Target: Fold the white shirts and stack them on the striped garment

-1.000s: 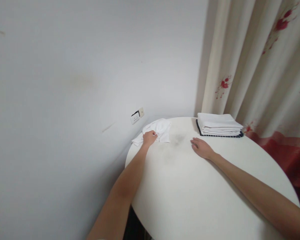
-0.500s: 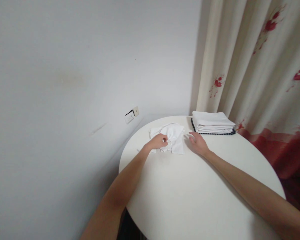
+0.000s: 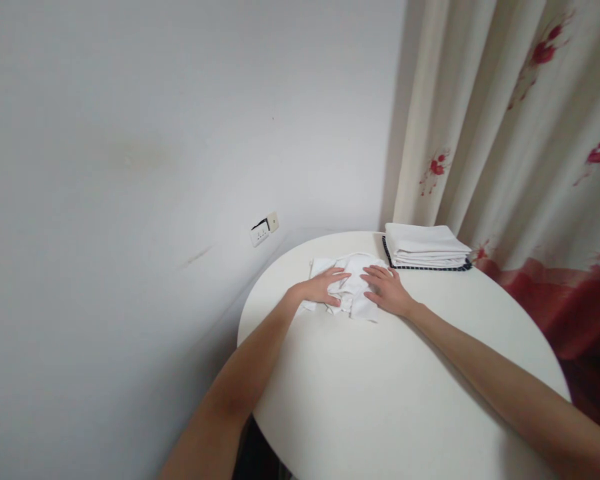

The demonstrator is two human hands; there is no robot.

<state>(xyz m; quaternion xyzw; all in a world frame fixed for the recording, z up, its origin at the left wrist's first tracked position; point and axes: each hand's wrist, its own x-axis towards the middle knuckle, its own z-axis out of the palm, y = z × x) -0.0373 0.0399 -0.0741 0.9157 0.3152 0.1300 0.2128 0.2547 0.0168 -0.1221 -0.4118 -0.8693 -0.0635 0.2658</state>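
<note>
A crumpled white cloth (image 3: 351,285) lies on the far part of a round white table (image 3: 380,393). My left hand (image 3: 321,287) rests on the cloth's left side with its fingers stretched out flat. My right hand (image 3: 387,291) lies on the cloth's right side, fingers also spread flat. Both hands press on the cloth without gripping it.
A stack of folded white cloths (image 3: 424,246), the lowest with a dark edge, sits at the table's far right rim. A cream curtain with red flowers (image 3: 520,133) hangs behind it. A wall socket (image 3: 262,230) is on the grey wall at left.
My left hand dragged the cloth from the table's left edge toward the middle and opened flat on it. My right hand moved left onto the cloth.
</note>
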